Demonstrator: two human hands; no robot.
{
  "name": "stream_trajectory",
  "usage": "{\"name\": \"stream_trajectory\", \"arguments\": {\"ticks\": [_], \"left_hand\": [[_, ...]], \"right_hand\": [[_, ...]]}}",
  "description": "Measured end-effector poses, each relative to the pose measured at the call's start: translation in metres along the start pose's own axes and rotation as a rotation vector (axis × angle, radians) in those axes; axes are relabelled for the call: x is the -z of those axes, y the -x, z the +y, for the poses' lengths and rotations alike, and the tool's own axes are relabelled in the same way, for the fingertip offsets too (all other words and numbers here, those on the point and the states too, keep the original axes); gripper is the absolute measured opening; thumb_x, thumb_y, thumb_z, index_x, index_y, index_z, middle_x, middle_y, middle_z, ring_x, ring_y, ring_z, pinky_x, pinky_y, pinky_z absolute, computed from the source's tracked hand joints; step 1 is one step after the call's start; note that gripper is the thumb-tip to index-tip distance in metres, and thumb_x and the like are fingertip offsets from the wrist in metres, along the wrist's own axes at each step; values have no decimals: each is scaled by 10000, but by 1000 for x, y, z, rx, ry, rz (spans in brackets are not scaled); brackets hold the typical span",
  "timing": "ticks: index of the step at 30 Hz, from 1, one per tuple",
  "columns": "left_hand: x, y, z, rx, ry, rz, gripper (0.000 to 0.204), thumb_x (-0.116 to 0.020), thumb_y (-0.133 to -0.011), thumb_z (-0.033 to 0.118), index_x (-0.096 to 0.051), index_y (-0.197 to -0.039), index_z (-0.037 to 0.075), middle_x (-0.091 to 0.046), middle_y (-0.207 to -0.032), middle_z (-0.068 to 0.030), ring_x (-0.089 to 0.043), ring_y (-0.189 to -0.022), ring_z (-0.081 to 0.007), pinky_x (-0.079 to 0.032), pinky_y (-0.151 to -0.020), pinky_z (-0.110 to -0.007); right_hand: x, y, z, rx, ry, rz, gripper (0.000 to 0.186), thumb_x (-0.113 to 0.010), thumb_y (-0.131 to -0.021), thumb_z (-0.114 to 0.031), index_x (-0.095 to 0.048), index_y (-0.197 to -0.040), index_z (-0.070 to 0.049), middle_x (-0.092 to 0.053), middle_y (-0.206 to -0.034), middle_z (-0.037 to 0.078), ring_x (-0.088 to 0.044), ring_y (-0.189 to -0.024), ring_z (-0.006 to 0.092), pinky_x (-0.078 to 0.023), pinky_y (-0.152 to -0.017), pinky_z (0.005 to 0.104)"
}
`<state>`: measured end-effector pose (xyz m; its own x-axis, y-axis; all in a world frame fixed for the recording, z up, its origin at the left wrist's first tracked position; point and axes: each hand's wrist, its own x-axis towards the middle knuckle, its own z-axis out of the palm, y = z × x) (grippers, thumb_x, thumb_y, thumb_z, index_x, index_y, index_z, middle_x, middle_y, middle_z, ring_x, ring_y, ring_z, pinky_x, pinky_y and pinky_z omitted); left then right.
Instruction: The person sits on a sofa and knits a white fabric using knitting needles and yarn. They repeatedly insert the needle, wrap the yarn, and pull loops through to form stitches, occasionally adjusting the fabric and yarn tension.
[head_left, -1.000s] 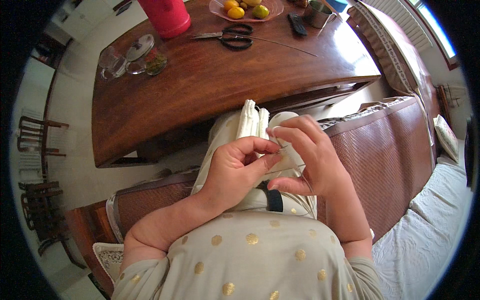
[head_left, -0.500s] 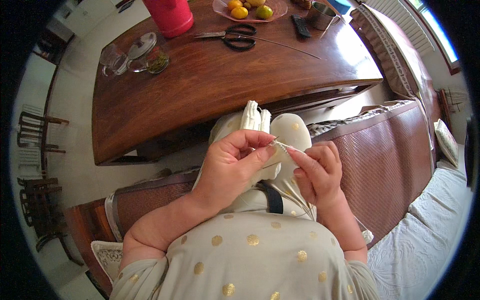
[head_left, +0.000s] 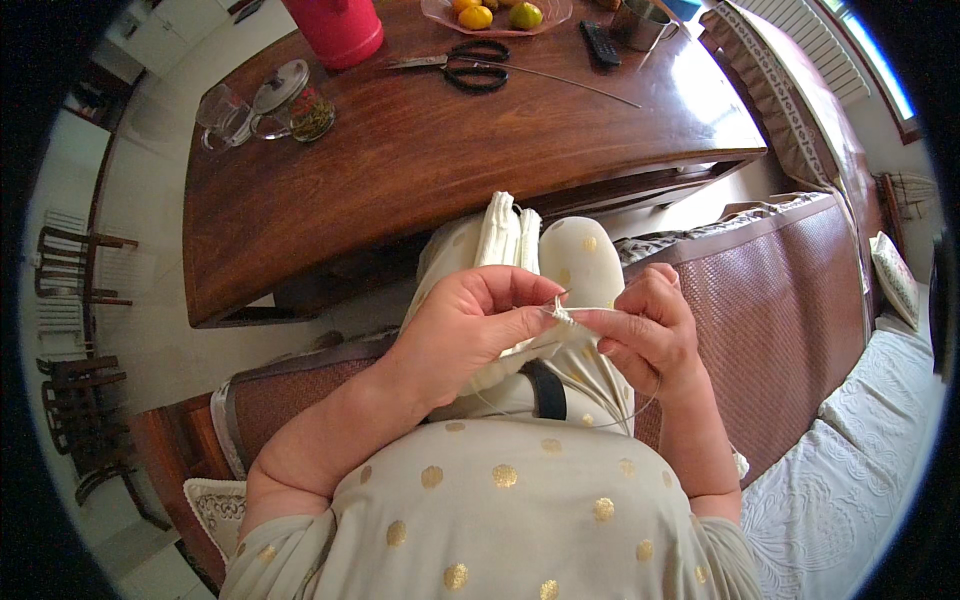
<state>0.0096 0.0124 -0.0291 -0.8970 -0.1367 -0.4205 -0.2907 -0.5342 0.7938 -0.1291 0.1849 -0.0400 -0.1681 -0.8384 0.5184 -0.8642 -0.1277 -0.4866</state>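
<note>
Over my lap, my left hand (head_left: 475,325) pinches white knitting (head_left: 500,240) and a thin knitting needle near its tip. The knitted fabric hangs across my thighs, partly hidden under that hand. Close by on the right, my right hand (head_left: 652,325) is closed, thumb and forefinger on a second needle whose point meets the stitches at my left fingertips. White yarn runs over or beside the right forefinger; its exact path is too fine to follow. A thin cord or strand loops below both hands. A black band (head_left: 545,390) lies across my lap.
Ahead stands a dark wooden table (head_left: 420,150) bearing black-handled scissors (head_left: 475,66), a long thin needle (head_left: 570,82), a remote (head_left: 600,45), a metal mug (head_left: 640,25), a fruit plate (head_left: 440,18), a red container (head_left: 340,30), a lidded glass jar (head_left: 300,105) and a glass cup (head_left: 226,118).
My right hand has shifted slightly right and down, its forefinger now stretched toward the stitches. The left hand has moved slightly right. A strand now loops wider below the right hand.
</note>
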Motion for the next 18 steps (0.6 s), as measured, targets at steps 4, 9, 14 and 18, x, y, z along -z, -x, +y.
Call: {"name": "stream_trajectory", "arguments": {"ticks": [4, 9, 14, 18], "left_hand": [[-3, 1, 1, 77, -53, -28, 136, -637, -850, 56, -637, -981, 19, -652, -880, -15, -585, -759, -49, -467, -639, -176], [1, 2, -4, 96, -86, -62, 112, -654, -836, 47, -641, -944, 20, -654, -892, -27, -603, -799, -76, -493, -733, -214], [6, 3, -2, 118, -177, -95, 126, -657, -836, 53, -644, -953, 8, -653, -889, -22, -597, -803, -71, -491, -728, -216], [6, 1, 6, 44, -152, 24, 139, -649, -850, 73, -648, -966, -3, -651, -873, -13, -588, -803, -65, -482, -727, -212]], "right_hand": [[1, -3, -6, 10, 107, 25, 256, -694, -740, -225, -701, -986, -151, -480, -690, -20, -480, -641, 163, -350, -652, 326], [-5, -1, -16, -126, 158, 151, 179, -707, -736, -169, -698, -911, -133, -500, -676, -7, -488, -629, 170, -354, -650, 333], [-11, 4, -19, -407, -143, 133, 109, -684, -786, -112, -676, -879, -55, -531, -674, 58, -506, -618, 209, -395, -605, 321], [-12, 7, -12, -498, -374, 129, 89, -642, -832, -76, -640, -857, 9, -522, -668, 89, -510, -605, 192, -401, -552, 289]]}}
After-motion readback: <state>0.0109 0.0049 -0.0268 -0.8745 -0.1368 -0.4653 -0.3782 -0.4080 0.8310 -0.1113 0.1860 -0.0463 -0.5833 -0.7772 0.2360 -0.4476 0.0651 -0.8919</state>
